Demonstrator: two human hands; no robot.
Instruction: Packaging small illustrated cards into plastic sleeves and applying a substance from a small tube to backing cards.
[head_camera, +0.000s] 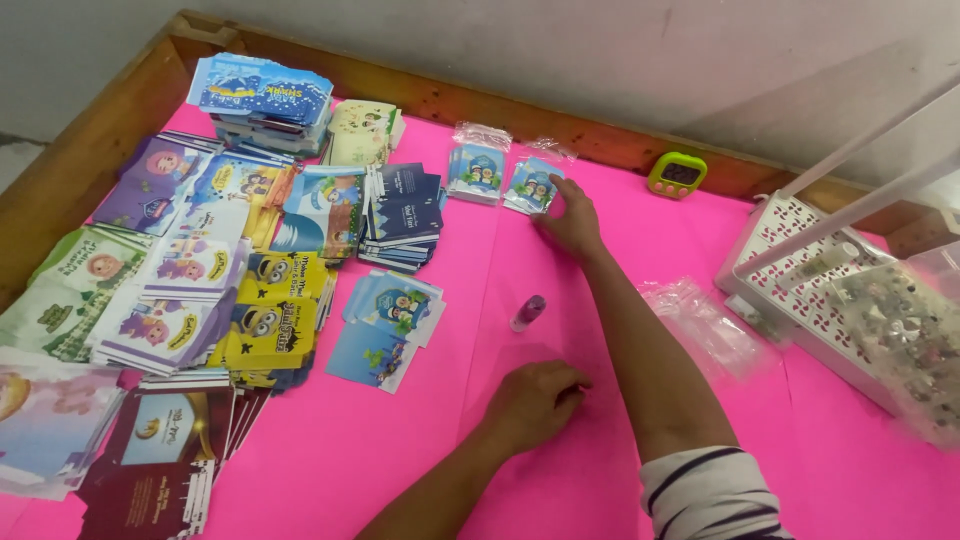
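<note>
Pink sheeting covers the counter (620, 470) where a person sorts printed envelopes. The right hand (572, 222) stretches far forward, its fingers (566, 188) spread loosely and flat, tips touching the near edge of a small clear-wrapped packet of blue envelopes (532, 185); nothing is gripped. The packet lies directly ahead of those fingertips, slightly to their left, its long axis running away from the person, with a second wrapped packet (476, 170) just beside it. The left hand (535, 400) rests close to the body, fingers curled under against the pink surface and holding nothing visible, well apart from the packets. A small purple tube (528, 312) stands between the two hands. Stacks of loose envelopes (260, 310) fill the left side, a white perforated basket (800, 290) the right.
</note>
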